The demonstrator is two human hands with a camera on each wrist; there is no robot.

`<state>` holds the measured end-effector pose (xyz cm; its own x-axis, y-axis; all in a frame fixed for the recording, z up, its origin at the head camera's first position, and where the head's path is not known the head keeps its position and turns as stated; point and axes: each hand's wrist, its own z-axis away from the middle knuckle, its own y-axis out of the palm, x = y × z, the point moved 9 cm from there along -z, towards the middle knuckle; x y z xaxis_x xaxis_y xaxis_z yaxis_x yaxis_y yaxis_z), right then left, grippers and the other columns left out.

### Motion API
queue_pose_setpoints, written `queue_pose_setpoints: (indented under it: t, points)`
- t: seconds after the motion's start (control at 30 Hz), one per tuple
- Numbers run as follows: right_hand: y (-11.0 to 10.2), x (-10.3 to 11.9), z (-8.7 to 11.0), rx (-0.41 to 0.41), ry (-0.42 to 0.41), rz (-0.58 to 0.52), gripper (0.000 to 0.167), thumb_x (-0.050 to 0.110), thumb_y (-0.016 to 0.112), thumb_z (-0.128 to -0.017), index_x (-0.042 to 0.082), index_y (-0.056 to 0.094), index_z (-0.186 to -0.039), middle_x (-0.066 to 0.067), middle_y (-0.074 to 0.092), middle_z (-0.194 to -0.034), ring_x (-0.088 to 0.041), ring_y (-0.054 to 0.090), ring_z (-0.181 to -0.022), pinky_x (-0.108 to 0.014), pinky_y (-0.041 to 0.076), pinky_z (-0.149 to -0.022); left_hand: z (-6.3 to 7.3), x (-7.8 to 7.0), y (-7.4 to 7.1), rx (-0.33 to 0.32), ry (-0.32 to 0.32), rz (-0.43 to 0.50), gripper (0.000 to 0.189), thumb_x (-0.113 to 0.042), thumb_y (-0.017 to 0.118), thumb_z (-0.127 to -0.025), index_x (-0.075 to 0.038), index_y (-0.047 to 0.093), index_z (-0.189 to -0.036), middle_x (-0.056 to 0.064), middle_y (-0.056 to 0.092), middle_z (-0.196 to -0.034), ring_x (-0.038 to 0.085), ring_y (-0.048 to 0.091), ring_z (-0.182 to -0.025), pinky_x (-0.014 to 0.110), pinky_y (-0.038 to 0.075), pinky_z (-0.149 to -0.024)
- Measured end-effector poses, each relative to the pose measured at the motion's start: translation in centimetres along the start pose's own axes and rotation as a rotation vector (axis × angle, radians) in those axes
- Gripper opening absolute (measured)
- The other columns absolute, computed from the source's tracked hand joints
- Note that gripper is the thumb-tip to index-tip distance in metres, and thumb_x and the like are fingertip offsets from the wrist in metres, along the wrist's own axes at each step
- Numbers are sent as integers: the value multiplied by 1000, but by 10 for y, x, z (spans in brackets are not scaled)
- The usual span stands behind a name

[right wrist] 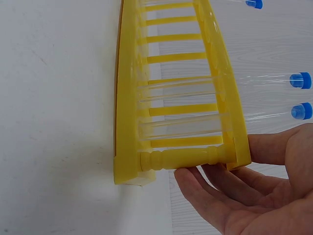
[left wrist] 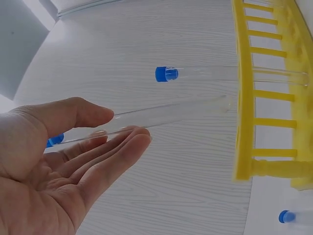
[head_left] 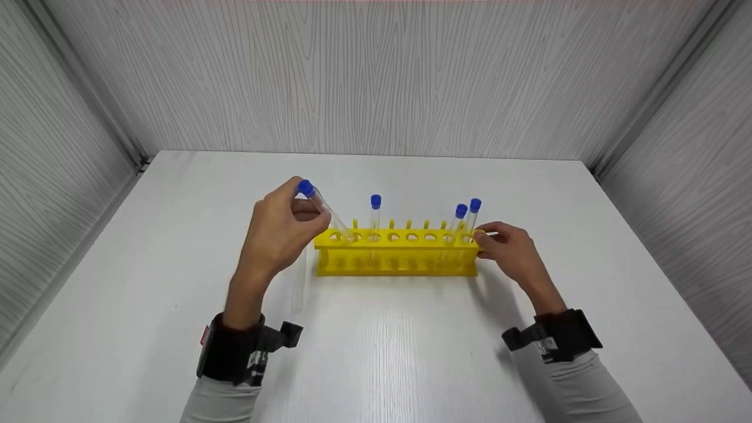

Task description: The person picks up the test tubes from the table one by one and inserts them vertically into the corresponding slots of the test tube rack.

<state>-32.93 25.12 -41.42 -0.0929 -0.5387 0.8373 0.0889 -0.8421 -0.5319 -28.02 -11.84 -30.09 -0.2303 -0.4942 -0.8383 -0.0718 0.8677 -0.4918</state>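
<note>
My left hand (head_left: 276, 226) pinches a clear test tube (left wrist: 168, 111) with a blue cap between thumb and fingers. The tube slants, and its rounded end is close to the top plate of a yellow test tube rack (head_left: 396, 270), near the left holes. Whether it touches the plate, I cannot tell. At the rack's right end, my right hand (head_left: 508, 249) holds the frame, thumb at the top plate and fingers by the end post (right wrist: 186, 158). One capped tube (head_left: 375, 218) stands left of the rack's middle; two capped tubes (right wrist: 269, 81) stand near the right end.
Another clear tube (head_left: 298, 285) lies on the white table (head_left: 382, 352), just left of the rack and partly behind my left hand. Grey wood-grain panels (head_left: 376, 76) rise behind the table and along both sides.
</note>
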Motion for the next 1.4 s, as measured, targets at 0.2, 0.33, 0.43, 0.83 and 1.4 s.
queue_pose_setpoints:
  t: [0.2, 0.33, 0.43, 0.83, 1.4]
  points:
    - [-1, 1, 0, -6, -21, -2, 43, 30, 55, -104, 1, 60, -135, -23, 63, -132, -33, 69, -113, -45, 55, -99, -2, -1, 4, -29, 32, 28, 19, -12, 69, -93, -6, 63, -110, 13, 75, -111, 24, 75, -103, 39, 59, -93]
    - [0, 1, 1, -7, -26, -1, 43, 30, 55, -104, 1, 59, -136, -23, 62, -133, -34, 68, -113, -45, 55, -98, -4, -1, 8, -54, 48, 40, 18, -12, 68, -94, -5, 65, -110, 13, 76, -111, 25, 75, -103, 38, 59, -92]
    - [0, 1, 1, -10, -29, 0, 42, 29, 55, -105, 0, 59, -135, -23, 61, -134, -33, 68, -113, -45, 56, -98, -4, 0, 11, -70, 53, 45, 19, -13, 68, -95, -6, 67, -112, 13, 75, -112, 24, 75, -104, 37, 59, -91]
    - [0, 1, 0, -12, -7, 9, 43, 30, 54, -105, 1, 59, -136, -23, 62, -134, -33, 68, -113, -45, 55, -99, -4, -3, 15, -110, 89, 60, 21, -14, 69, -95, -4, 68, -113, 12, 76, -109, 22, 75, -103, 35, 60, -90]
    - [1, -1, -2, -12, -1, 9, 41, 28, 54, -105, 1, 59, -135, -22, 61, -134, -33, 67, -113, -45, 55, -99, -7, 6, 35, -74, 86, 9, 19, -14, 70, -95, -1, 70, -109, 14, 77, -106, 25, 76, -99, 36, 60, -88]
